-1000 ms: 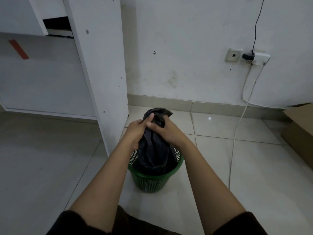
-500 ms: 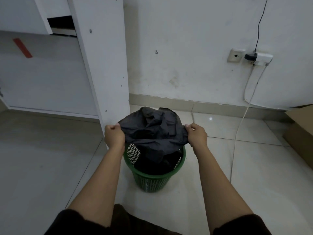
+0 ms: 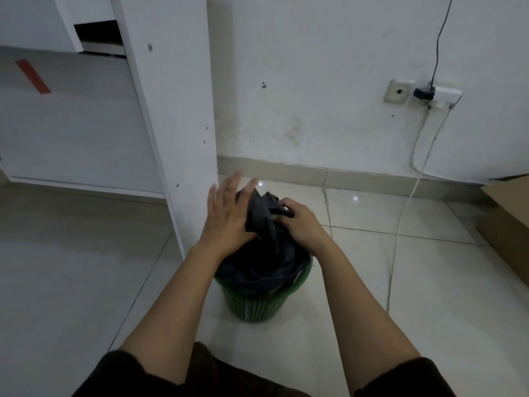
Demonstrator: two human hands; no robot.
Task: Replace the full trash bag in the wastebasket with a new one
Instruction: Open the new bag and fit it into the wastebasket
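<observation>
Head view, forward-down, close over wastebasket [image 3: 259, 303].

We see the bag [image 3: 263, 253] in the green basket [image 3: 257, 306]. Right hand [image 3: 300, 224] grips its bunched top; left hand [image 3: 229, 213] lies flat against it.

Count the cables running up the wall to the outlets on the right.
2. A black cable rises from the plug at the outlets toward the ceiling; a white cable hangs below them, loops, and trails across the floor tiles. Others may be hidden beyond the frame.
</observation>
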